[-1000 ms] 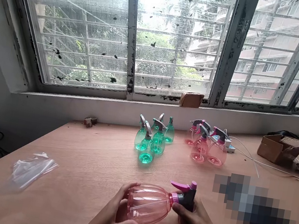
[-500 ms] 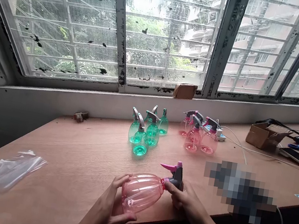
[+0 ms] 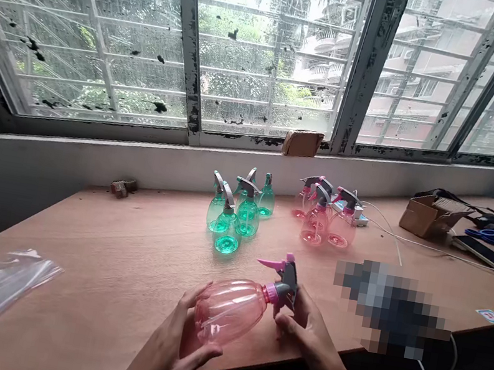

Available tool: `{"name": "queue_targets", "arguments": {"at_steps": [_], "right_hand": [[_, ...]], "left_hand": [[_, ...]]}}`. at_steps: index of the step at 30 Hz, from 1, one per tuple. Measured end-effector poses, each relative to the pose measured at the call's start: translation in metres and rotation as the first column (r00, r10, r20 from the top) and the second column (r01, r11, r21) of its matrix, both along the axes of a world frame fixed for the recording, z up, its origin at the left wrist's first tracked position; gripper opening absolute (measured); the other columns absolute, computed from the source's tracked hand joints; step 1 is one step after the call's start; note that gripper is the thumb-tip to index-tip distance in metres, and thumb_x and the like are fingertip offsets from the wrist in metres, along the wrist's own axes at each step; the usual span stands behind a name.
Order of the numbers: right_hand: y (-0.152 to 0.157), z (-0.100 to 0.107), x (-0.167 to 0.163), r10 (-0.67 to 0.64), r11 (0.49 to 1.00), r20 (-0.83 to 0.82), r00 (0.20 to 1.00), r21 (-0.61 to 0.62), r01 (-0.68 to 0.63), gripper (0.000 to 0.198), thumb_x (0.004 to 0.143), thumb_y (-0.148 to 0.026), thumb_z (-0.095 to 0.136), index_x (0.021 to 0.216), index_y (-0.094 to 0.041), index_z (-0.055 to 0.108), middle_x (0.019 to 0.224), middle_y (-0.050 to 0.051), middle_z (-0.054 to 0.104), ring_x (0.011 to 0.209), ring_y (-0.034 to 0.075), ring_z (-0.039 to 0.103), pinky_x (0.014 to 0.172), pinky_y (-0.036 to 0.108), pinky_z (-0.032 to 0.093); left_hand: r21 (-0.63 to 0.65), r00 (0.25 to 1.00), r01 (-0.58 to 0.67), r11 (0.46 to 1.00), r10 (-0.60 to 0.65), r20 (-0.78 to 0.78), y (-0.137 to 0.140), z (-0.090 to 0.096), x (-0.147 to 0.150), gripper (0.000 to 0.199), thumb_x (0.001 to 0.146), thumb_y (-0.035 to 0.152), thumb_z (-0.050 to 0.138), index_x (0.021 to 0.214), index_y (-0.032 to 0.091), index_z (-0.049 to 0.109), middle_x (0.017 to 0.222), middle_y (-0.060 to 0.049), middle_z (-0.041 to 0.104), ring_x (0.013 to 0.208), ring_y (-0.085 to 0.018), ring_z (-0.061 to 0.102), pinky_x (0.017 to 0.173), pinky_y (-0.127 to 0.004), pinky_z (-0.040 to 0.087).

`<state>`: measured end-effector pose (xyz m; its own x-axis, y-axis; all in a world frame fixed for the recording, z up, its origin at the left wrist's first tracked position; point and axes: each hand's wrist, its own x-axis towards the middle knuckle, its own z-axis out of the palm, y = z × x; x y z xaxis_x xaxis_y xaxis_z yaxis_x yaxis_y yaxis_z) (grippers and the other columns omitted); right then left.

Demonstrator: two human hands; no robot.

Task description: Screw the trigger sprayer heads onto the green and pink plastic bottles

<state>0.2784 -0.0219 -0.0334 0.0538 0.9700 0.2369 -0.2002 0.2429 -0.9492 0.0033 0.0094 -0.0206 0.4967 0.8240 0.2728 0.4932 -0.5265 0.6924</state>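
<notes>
A clear pink spray bottle (image 3: 230, 310) lies tilted on its side just above the table's front edge, its base toward the left. My left hand (image 3: 177, 331) is wrapped around the base end, fingers over the top and thumb below. The grey and pink spray head (image 3: 284, 286) points up and to the right, with its pink trigger toward the left. Close against the back of this head is my right hand (image 3: 306, 327), its thumb off the collar and its fingers loosely apart. Some of its fingertips are hidden.
Several green spray bottles (image 3: 228, 232) and several pink ones (image 3: 342, 229) stand toward the back. A plastic bag (image 3: 7, 284) lies at left. On the right are a blurred dark item (image 3: 392, 307), an open cardboard box (image 3: 431, 217), a phone (image 3: 493, 258) and white cables.
My right thumb has come off the bottle's collar and the hand has loosened. The spray head has turned slightly. My left hand keeps its hold; the whole view has shifted a little.
</notes>
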Motion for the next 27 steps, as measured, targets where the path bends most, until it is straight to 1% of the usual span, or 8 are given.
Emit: {"name": "queue_targets", "arguments": {"at_steps": [3,6,12,18,20,23,24,27], "right_hand": [[0.006,0.006,-0.007,0.066,0.992,0.049,0.997,0.105,-0.071,0.064,0.076,-0.045,0.085,0.131,-0.030,0.057,0.126,0.010,0.062,0.101,0.027,0.063,0.079,0.037,0.056],[0.012,0.019,-0.028,0.085,0.978,0.222,0.971,0.170,-0.124,0.073,0.073,-0.040,0.088,0.136,-0.031,0.054,0.144,0.010,0.054,0.133,0.032,0.048,0.109,0.044,0.041],[0.016,0.037,-0.062,0.014,0.948,0.539,0.842,0.260,-0.182,0.072,0.074,-0.037,0.087,0.136,-0.024,0.052,0.126,0.008,0.065,0.116,0.029,0.061,0.102,0.039,0.046],[0.061,0.024,-0.012,-0.255,0.967,0.620,0.742,0.183,0.180,0.062,0.083,-0.047,0.075,0.132,-0.021,0.045,0.127,0.014,0.064,0.116,0.033,0.062,0.096,0.046,0.050],[0.081,0.023,0.015,-0.362,0.931,0.704,0.611,0.242,0.272,0.058,0.087,-0.050,0.071,0.131,-0.023,0.045,0.124,0.013,0.064,0.111,0.033,0.064,0.093,0.047,0.051],[0.105,0.029,0.048,-0.489,0.848,0.846,0.214,0.403,0.344,0.061,0.087,-0.057,0.068,0.133,-0.022,0.050,0.122,0.015,0.061,0.112,0.035,0.060,0.093,0.045,0.051],[0.111,0.032,0.055,-0.491,0.832,0.861,0.134,0.418,0.364,0.062,0.086,-0.059,0.068,0.133,-0.020,0.051,0.119,0.016,0.060,0.111,0.036,0.060,0.091,0.046,0.051],[0.131,0.042,0.065,-0.469,0.809,0.882,0.036,0.414,0.416,0.062,0.090,-0.056,0.064,0.136,-0.015,0.051,0.118,0.019,0.060,0.109,0.037,0.061,0.088,0.044,0.051]], "left_hand": [[-0.009,1.000,-0.022,1.000,0.022,0.001,0.003,-0.004,-0.001,0.067,0.090,0.041,0.069,0.146,0.034,0.033,0.147,-0.011,0.056,0.132,-0.034,0.058,0.108,-0.049,0.050],[0.035,0.999,0.003,0.999,-0.001,-0.046,0.003,-0.002,0.003,0.072,0.084,0.042,0.075,0.146,0.034,0.038,0.141,-0.011,0.063,0.126,-0.037,0.062,0.104,-0.047,0.053],[0.131,0.996,0.067,0.989,-0.059,-0.067,0.007,-0.004,0.007,0.074,0.088,0.041,0.068,0.153,0.039,0.032,0.143,-0.005,0.063,0.125,-0.037,0.063,0.107,-0.046,0.052],[0.180,0.990,0.044,0.983,-0.020,-0.137,0.012,-0.018,-0.008,0.081,0.086,0.039,0.073,0.155,0.039,0.032,0.157,-0.002,0.047,0.137,-0.038,0.052,0.114,-0.048,0.045],[0.185,0.985,0.074,0.980,-0.042,-0.169,0.012,-0.015,-0.008,0.079,0.087,0.039,0.071,0.155,0.040,0.031,0.159,-0.002,0.045,0.138,-0.037,0.051,0.114,-0.048,0.045],[0.187,0.977,0.120,0.975,-0.083,-0.197,0.010,-0.006,-0.006,0.073,0.089,0.040,0.069,0.153,0.039,0.036,0.158,-0.004,0.046,0.138,-0.037,0.052,0.112,-0.052,0.047],[0.187,0.976,0.131,0.974,-0.093,-0.197,0.009,-0.004,-0.005,0.071,0.089,0.040,0.069,0.152,0.039,0.038,0.157,-0.005,0.047,0.137,-0.038,0.052,0.111,-0.053,0.047],[0.183,0.972,0.146,0.972,-0.106,-0.212,0.010,-0.003,-0.004,0.065,0.090,0.041,0.066,0.151,0.039,0.041,0.157,-0.005,0.048,0.137,-0.038,0.052,0.110,-0.054,0.047]]}}
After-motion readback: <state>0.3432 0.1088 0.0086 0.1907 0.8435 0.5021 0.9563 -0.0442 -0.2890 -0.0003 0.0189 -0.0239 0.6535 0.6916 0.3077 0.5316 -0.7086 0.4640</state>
